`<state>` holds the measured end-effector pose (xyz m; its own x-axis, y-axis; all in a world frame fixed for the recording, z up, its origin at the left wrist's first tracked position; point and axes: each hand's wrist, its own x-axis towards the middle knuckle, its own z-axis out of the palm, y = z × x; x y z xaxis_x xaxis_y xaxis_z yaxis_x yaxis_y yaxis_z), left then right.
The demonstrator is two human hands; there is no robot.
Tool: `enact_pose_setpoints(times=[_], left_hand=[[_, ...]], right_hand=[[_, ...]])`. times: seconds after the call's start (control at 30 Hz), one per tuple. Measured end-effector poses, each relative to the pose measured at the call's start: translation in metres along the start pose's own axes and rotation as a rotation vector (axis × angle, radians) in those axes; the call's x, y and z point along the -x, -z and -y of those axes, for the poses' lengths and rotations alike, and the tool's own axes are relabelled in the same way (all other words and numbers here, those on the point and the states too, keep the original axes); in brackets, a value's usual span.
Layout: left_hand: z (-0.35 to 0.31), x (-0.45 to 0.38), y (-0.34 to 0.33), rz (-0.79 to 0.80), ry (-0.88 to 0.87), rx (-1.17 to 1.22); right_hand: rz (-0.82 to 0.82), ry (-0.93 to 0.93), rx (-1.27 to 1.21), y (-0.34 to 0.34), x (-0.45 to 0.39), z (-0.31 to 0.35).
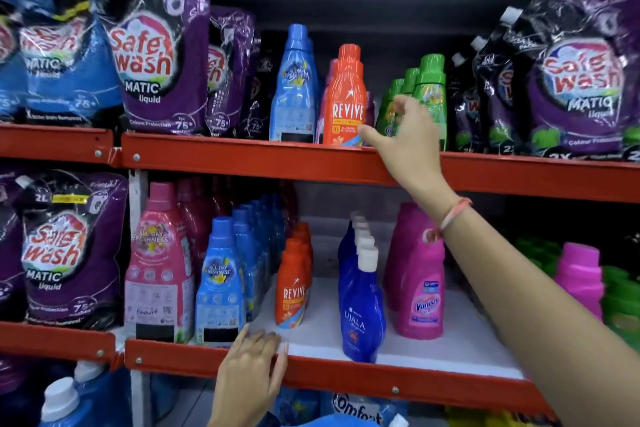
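My right hand [407, 135] is raised to the upper shelf, fingers spread and relaxed, thumb tip touching the lower right of an orange Revive bottle [344, 97] that stands upright at the shelf front. Green bottles [429, 94] stand just behind the hand. It holds nothing. My left hand [252, 367] rests on the red front edge of the lower shelf [346, 378], fingers straight and laid over the rim, beside a blue All Day Freshness bottle [218, 281].
Purple Safe Wash pouches [156, 45] fill both shelf ends. On the lower shelf stand a pink bottle [161, 263], small Revive bottles [292, 288], blue Ujala bottles [362, 302] and pink Vanish bottles [420, 284]. White shelf board shows between them. More bottles sit below.
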<state>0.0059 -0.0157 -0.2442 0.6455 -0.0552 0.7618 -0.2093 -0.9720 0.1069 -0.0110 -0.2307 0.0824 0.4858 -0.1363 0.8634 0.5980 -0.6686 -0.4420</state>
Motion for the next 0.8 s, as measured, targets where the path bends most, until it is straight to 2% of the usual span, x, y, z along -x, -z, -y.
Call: enact_pose_setpoints(times=[0.17,0.3,0.4,0.67,0.8], left_hand=[[0.0,-0.003,-0.002,-0.056,-0.02,-0.005],[-0.001,-0.003,-0.005,-0.113,-0.027,0.004],[0.0,-0.004,-0.007,-0.13,-0.037,0.001],[0.0,-0.003,-0.009,-0.124,-0.028,-0.006],[-0.001,-0.001,-0.007,-0.054,0.008,-0.003]], right_hand=[[0.255,-0.105,-0.071,-0.01,-0.034,0.01],[0.432,-0.291,-0.303,-0.016,-0.054,0.008],[0.396,-0.325,-0.373,-0.018,-0.055,0.003],[0.159,-0.288,-0.621,0.009,-0.035,0.013],[0.145,-0.288,-0.657,0.04,-0.014,0.025]])
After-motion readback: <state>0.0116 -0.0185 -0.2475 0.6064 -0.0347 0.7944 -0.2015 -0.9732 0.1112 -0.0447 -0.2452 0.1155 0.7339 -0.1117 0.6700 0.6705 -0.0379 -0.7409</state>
